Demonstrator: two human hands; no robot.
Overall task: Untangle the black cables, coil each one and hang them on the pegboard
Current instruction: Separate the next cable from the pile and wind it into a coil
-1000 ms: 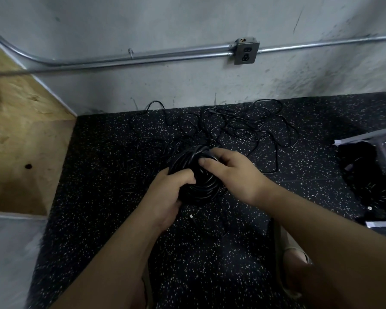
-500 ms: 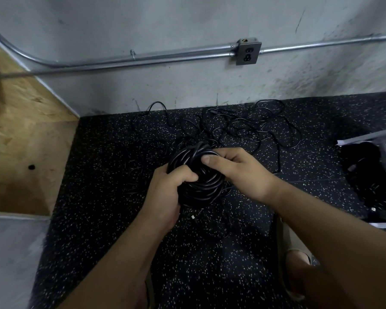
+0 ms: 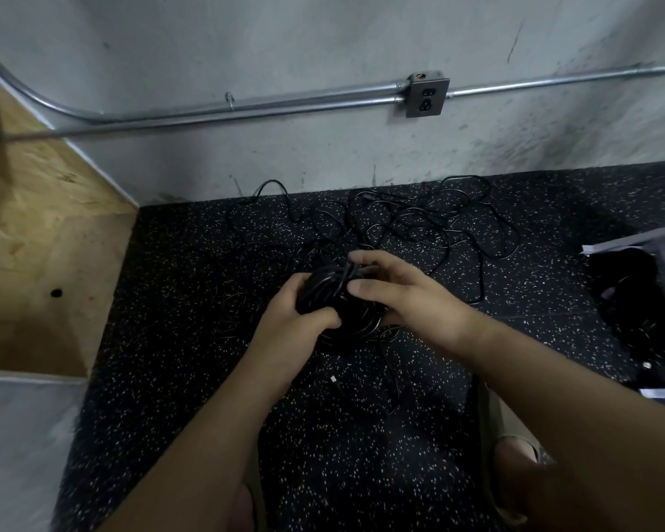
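The coiled black cable (image 3: 334,289) is a thick, glossy bundle of many stacked loops, held straight below the wall outlet (image 3: 426,94). The left hand (image 3: 288,335) grips its left side, fingers curled round the loops. The right hand (image 3: 411,301) clasps its right side (thumb laid across the loops). Thin loose cables (image 3: 419,220) sprawl tangled between the bundle and the outlet.
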